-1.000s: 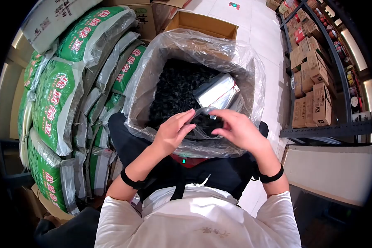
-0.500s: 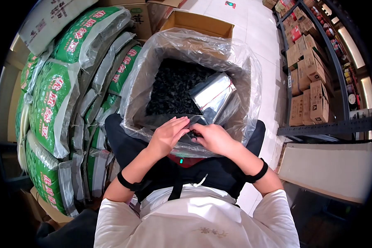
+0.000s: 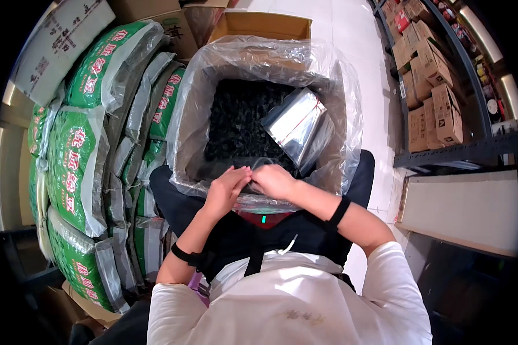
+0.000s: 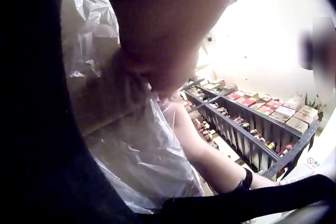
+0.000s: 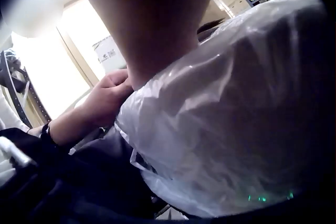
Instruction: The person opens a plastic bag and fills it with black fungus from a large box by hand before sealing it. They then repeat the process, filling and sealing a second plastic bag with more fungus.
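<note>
Plastic liner (image 3: 270, 201), thin and crinkly, pinched by left hand (image 3: 227, 187) and right hand (image 3: 275, 181) near foil pouch (image 3: 296, 123)

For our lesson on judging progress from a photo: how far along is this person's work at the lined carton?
Done: the carton stands open, its liner holding dark dried pieces. In hand: the left hand and right hand pinch clear plastic at the near rim. Left: probably most, since the silver pouches lie banded together and the pieces sit high.
</note>
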Demonstrator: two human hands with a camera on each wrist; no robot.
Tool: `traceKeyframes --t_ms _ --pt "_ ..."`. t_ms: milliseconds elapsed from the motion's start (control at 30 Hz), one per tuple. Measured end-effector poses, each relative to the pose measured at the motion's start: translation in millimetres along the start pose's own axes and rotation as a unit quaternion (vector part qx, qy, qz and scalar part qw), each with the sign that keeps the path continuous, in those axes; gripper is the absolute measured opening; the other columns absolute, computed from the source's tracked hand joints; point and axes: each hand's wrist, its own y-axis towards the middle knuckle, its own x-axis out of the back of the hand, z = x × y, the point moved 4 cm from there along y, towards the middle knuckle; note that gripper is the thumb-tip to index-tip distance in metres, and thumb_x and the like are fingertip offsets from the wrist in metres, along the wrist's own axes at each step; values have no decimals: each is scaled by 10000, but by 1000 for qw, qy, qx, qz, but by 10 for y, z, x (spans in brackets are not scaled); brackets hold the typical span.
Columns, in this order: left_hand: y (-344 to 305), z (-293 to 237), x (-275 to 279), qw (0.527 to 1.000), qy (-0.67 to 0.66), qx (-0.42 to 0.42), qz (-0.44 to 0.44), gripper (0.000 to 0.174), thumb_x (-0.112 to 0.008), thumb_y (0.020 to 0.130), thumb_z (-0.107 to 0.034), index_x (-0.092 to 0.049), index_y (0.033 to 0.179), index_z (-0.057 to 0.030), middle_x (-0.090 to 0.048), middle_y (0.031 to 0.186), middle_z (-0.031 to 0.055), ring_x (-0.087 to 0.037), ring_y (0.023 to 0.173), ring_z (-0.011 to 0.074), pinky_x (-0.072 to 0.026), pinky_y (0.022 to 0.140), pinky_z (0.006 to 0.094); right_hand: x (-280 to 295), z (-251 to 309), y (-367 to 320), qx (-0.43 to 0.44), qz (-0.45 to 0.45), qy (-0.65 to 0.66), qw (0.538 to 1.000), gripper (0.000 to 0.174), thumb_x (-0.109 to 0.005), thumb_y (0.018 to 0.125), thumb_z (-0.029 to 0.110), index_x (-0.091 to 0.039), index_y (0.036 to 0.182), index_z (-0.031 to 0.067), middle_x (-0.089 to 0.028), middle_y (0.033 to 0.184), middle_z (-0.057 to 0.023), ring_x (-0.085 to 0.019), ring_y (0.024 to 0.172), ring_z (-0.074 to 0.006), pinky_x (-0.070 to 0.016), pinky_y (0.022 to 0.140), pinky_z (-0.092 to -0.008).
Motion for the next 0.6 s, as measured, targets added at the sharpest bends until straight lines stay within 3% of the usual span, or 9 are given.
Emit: traceKeyframes --t_ms 133,333,533,600 --pt "48 43 49 996 -49 58 -47 191 -624 937 -103 -690 1089 -8 -708 1092 146 -671 1078 281 -443 1048 433 46 1 198 11 13 -18 1000 210 -682 792 227 -689 819 19 -685 797 -194 -674 794 -383 -547 731 -479" --pt "63 47 32 996 -27 80 -42 195 -604 949 -92 -686 1110 -18 -704 1105 148 -675 1071 272 -430 1064 435 19 18 269 -77 14 8 997 248 -721 773 264 -692 846 29 -682 797 -198 -672 801 -384 -542 725 -489" --pt "88 50 27 995 -20 84 -47 200 -601 955 -111 -683 1112 -17 -704 1093 159 -679 1052 286 -423 1071 439 -5 -52 274 -81 -93 92 988 231 -720 768 274 -709 787 45 -675 770 -212 -666 763 -401 -546 696 -487" --pt "106 45 64 995 -21 82 -45 200 -601 956 -117 -684 1108 -18 -704 1090 160 -681 1046 287 -423 1071 437 3 -74 271 -87 -54 59 993 247 -747 784 263 -713 802 19 -680 722 -184 -690 689 -329 -556 644 -423"
